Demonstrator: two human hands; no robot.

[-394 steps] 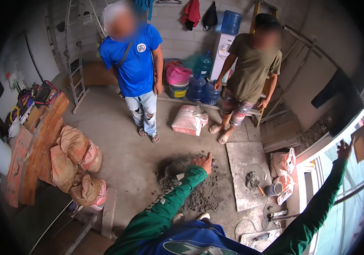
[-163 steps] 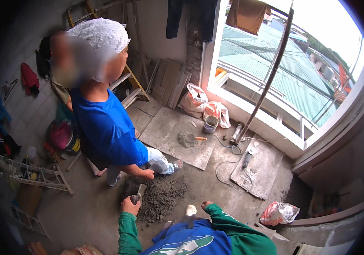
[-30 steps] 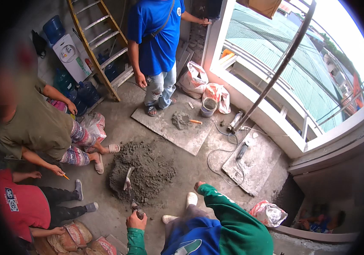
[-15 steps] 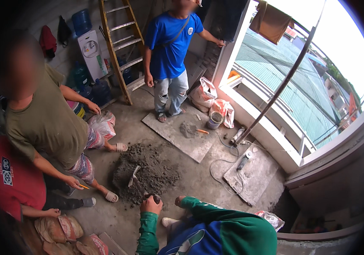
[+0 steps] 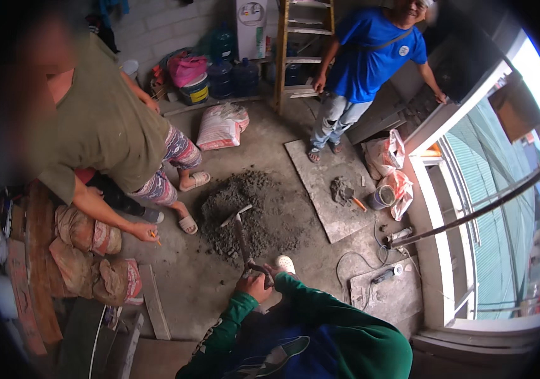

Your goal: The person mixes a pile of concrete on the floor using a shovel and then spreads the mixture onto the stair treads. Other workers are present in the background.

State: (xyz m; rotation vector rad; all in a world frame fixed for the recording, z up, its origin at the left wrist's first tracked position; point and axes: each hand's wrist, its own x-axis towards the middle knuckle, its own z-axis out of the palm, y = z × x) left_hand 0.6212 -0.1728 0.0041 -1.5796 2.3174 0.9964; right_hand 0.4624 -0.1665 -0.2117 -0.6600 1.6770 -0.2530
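A shovel stands with its blade over a heap of wet grey mortar on the floor in front of me. My left hand is closed on the handle end of the shovel. Beside it, my right hand grips the same handle from the right; its fingers are partly hidden. Both my arms are in green sleeves. The lower part of the blade cannot be made out against the dark mortar.
A person in an olive shirt stands left of the heap, another in blue beyond a mortar board. An angle grinder with a cord lies right. Filled sacks, a cement bag and a ladder stand around.
My view has swung left. My right hand, earlier apart from the shovel, has come onto its handle beside my left. The person in olive has leaned forward, covering most of the person in red.
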